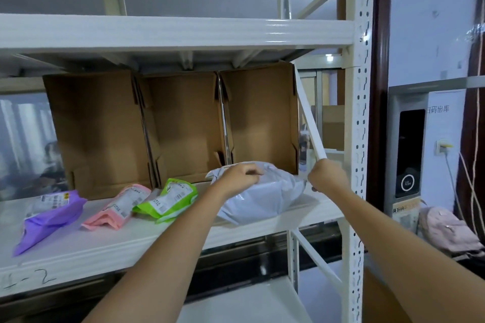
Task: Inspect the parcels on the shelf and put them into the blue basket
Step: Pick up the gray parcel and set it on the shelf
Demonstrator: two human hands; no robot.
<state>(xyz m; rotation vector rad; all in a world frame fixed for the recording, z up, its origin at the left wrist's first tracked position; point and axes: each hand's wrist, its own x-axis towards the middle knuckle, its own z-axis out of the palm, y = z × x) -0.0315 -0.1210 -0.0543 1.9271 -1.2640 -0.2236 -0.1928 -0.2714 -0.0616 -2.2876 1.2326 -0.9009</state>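
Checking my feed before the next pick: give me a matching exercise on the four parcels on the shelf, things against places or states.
Things:
1. purple parcel
2. pink parcel
3. green parcel
4. white parcel

Places or states:
A. gripped by the left hand and the right hand
B. farthest left
C. lying between two coloured parcels
D. lying right next to the white one

Pairs: 1-B, 2-C, 3-D, 4-A

- The parcel (265,196) under my fingers (252,171) is pale grey-white.
- Beside it lie a lime-green parcel (168,200), a pink parcel (119,206) and a purple parcel (49,215), each with a white printed label.
- Brown cardboard boxes (173,126) stand behind, on the cream-white shelf (105,246).
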